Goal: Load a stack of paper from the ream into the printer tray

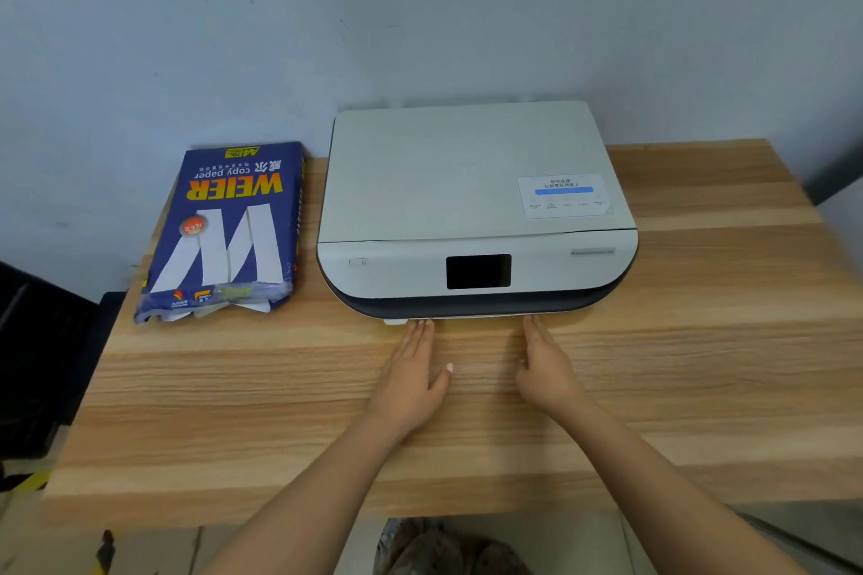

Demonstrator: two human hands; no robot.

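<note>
A white printer (471,201) with a dark front band and a black screen stands at the back of the wooden table (261,411). Its paper tray (471,317) shows only as a thin white edge under the front. My left hand (413,369) and my right hand (546,364) lie flat on the table, fingers straight, fingertips touching that tray edge. Neither hand holds anything. The blue paper ream (229,229), its near end torn open with white sheets showing, lies to the left of the printer.
A grey wall rises right behind the printer and ream. The table's left edge runs close to the ream, with dark objects (32,364) beyond it. The right table edge lies past the printer. Floor shows below the near edge.
</note>
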